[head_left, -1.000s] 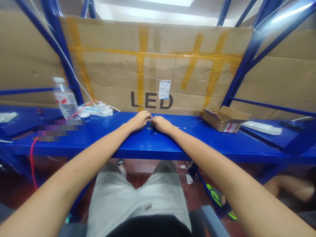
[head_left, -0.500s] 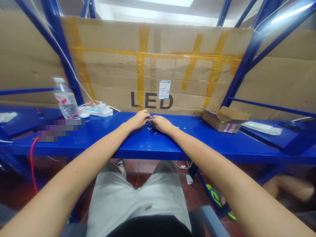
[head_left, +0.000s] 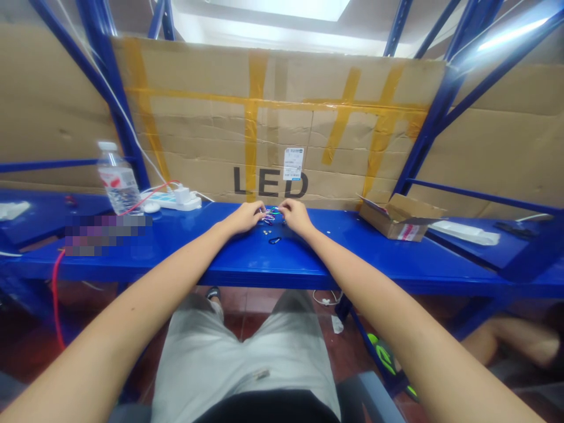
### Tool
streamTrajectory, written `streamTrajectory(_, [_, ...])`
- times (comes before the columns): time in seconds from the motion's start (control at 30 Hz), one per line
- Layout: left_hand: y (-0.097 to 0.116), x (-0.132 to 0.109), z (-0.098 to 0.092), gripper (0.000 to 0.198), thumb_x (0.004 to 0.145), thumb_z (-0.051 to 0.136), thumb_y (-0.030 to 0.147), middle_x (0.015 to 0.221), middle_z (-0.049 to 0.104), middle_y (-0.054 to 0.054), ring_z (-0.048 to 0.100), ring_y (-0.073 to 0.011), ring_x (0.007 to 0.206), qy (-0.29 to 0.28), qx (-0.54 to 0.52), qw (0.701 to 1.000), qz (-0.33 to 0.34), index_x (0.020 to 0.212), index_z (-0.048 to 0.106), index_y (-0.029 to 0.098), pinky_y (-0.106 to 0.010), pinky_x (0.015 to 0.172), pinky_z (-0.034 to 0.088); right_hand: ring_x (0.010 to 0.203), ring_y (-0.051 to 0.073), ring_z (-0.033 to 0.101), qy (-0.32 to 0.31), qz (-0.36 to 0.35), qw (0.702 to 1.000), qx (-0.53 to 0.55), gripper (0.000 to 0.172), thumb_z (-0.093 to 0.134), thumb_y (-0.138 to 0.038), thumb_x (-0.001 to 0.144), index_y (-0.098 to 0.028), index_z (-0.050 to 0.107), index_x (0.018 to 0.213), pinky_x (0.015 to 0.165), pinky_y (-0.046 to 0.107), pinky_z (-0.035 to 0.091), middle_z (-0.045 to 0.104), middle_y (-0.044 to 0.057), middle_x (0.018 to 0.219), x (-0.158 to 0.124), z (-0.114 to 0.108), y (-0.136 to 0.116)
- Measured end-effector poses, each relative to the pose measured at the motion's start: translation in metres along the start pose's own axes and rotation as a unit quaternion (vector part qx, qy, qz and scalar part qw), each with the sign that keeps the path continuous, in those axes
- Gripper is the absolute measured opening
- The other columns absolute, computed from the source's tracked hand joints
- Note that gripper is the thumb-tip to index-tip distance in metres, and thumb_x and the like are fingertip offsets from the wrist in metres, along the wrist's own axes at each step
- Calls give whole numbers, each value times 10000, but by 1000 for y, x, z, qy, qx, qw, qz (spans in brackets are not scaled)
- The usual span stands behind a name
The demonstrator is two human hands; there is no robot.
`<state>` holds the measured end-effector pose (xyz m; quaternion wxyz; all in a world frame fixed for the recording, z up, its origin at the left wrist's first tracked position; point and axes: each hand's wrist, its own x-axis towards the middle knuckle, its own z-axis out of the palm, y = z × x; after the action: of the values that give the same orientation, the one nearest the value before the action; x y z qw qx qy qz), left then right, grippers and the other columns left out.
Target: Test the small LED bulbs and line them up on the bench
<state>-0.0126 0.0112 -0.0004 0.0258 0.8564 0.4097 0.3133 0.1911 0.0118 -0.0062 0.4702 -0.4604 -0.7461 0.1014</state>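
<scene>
My left hand [head_left: 245, 218] rests at the middle back of the blue table, fingers curled against a small bunch of colored carabiners [head_left: 268, 220] in purple, white and other shades. On the bunch's other side, my right hand [head_left: 297, 216] pinches a small green-blue carabiner [head_left: 275, 210]. Whether that one is linked to the bunch I cannot tell. Nearer me, a dark carabiner [head_left: 275, 240] lies by itself on the table. Tiny pale metal pieces [head_left: 267, 232] sit just behind it.
A water bottle [head_left: 118, 179] and a white power strip [head_left: 170, 200] stand at the left. An open cardboard box [head_left: 399, 217] is at the right. Behind the table [head_left: 264, 258] rises a large cardboard sheet [head_left: 198, 141]. Another person's leg [head_left: 511, 338] shows at lower right.
My hands have moved apart, the right one rising slightly to the right. The colored carabiners and the dark one now show more clearly between and below them.
</scene>
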Motion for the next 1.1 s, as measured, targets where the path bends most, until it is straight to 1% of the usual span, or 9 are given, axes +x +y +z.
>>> streamTrajectory(0.13, [11,-2,1,170,926,530,319,760,685,-24,612,-187,717,14,-23,1000,9,955,642,195,-298,689,442,501,122,549,0,119,973,196,117,521,-120,886,-187,552,796,565,258,490,578,-31,599,1,2,-2])
streamTrajectory(0.27, [15,-4,1,185,936,513,316,793,699,-33,624,-194,743,22,-25,999,19,962,646,190,-312,712,452,487,105,576,-52,144,942,300,97,569,-134,893,-190,515,834,539,237,507,593,-36,598,-1,4,-5])
streamTrajectory(0.4, [12,-4,-2,216,941,509,333,896,726,-52,641,-203,826,45,-21,998,31,987,656,182,-321,777,472,544,113,598,-111,131,945,280,111,626,-133,849,-184,530,871,523,222,508,612,-29,627,-4,2,-10])
streamTrajectory(0.53, [10,-2,-3,196,920,560,342,928,729,-49,640,-198,850,51,-28,997,53,965,668,185,-312,790,475,611,134,620,-142,114,951,248,128,622,-127,819,-182,554,912,556,238,504,647,-2,696,-5,0,-15])
streamTrajectory(0.63, [9,-1,-3,130,882,609,281,926,723,-45,639,-188,845,66,-32,995,62,943,667,183,-297,777,473,617,147,595,-136,89,970,183,99,634,-193,818,-186,549,867,588,263,488,624,-7,680,-4,-1,-12])
streamTrajectory(0.7, [9,-1,-2,104,863,619,229,932,719,-49,635,-183,841,77,-24,995,63,940,663,176,-294,784,472,655,149,573,-117,36,987,105,85,644,-208,801,-180,566,818,634,270,470,612,-7,689,-3,-3,-8])
streamTrajectory(0.8, [10,-1,-3,98,851,619,188,919,716,-49,630,-180,825,82,-19,995,55,938,659,170,-298,791,476,731,154,560,-100,-25,995,20,53,641,-202,783,-165,604,790,708,279,447,628,2,745,-1,-5,-2])
streamTrajectory(0.93, [13,-2,-3,126,881,549,157,959,726,-50,649,-192,891,84,-46,995,38,957,649,176,-310,847,486,782,158,582,-111,-30,993,36,91,625,-183,770,-160,620,858,754,287,456,657,15,820,1,-4,3])
streamTrajectory(1.1, [13,-1,-2,157,901,504,160,932,712,-44,641,-188,853,106,-74,992,0,997,627,178,-314,836,486,740,154,580,-108,3,990,88,298,634,-166,705,-163,585,999,703,278,468,610,-14,785,2,1,7])
